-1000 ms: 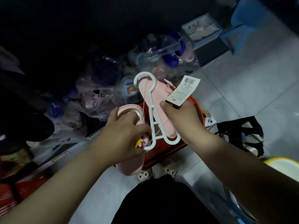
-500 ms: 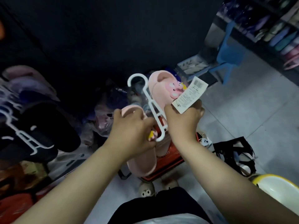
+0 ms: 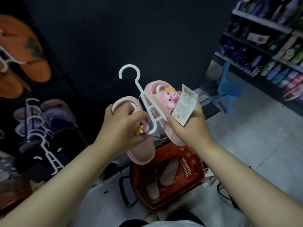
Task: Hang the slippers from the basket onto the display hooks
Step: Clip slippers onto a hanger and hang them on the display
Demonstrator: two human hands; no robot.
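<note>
Transfer step. Left hand (image 3: 124,130) and right hand (image 3: 190,128) each grip a slipper (image 3: 142,154) on the hanger (image 3: 138,85). Next: seat hanger on a display hook.

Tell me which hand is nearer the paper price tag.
Right. The right hand holds the price tag, its fingers behind and below it. The left hand is off to the tag's left, across the white hanger, gripping a pink slipper.

Tiled floor (image 3: 255,145) bears a red basket (image 3: 190,158) and blue stool (image 3: 229,86).
</note>
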